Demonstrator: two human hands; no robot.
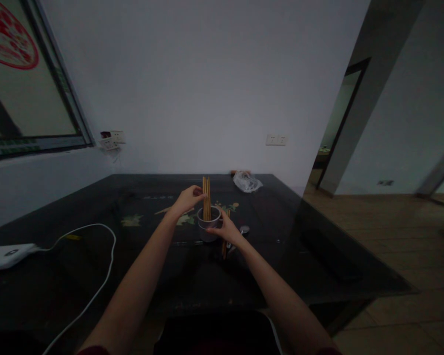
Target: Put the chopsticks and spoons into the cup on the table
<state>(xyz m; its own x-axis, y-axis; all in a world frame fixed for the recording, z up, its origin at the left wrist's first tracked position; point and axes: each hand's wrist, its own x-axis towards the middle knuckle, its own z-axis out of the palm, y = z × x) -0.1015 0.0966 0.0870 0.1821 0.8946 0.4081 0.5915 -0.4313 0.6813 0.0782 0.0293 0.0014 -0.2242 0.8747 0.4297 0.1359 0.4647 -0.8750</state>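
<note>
A: Left hand, what is seen?
B: It is raised at about 10 o'clock of the cup, fingertips pinched on the upper part of the upright chopsticks. A grasp on the bundle is read, though the light is dim.

A: Chopsticks placed where?
B: They are stood on end inside the cup, tops well above the rim, nearly vertical. The cup is set on the dark table, near the middle, just ahead of the person.

A: Right hand?
B: It is laid against the cup's side at 4 o'clock, fingers curled round the wall, so the cup is gripped. A further stick is seen under that hand, slanting down toward 6 o'clock; whether it is held cannot be told.

A: Anything beside it?
B: A spoon is lain at 3 o'clock of the cup, just beside the right hand.

A: Rest of the table?
B: A crumpled plastic bag is noted at 1 o'clock, at the far edge. A white device with a white cable is found at 9 o'clock, well apart from the cup.
</note>
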